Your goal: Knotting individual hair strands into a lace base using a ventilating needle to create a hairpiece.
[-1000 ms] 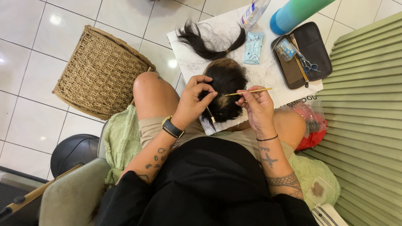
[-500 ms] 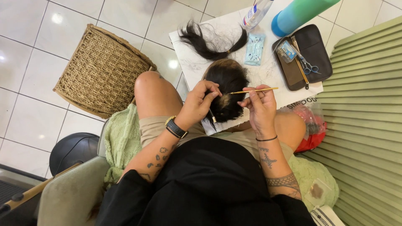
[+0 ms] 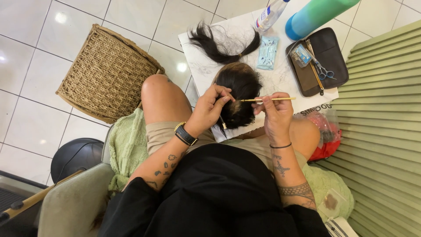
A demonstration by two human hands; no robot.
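**A:** so what are the hands doing here?

**B:** left hand (image 3: 209, 110) has its fingers curled, pinching into a dark hairpiece (image 3: 239, 98) that lies on the white board (image 3: 197, 57) across the knees. Right hand (image 3: 274, 112) pinches a thin yellow needle tool (image 3: 267, 99) between thumb and fingertips, its tip at the hair.

**A:** and around it?

**B:** a loose ponytail (image 3: 221, 44) further up the board, an open black tool case (image 3: 320, 61) with scissors (image 3: 323, 70), and a wicker basket (image 3: 105, 72) on the floor.
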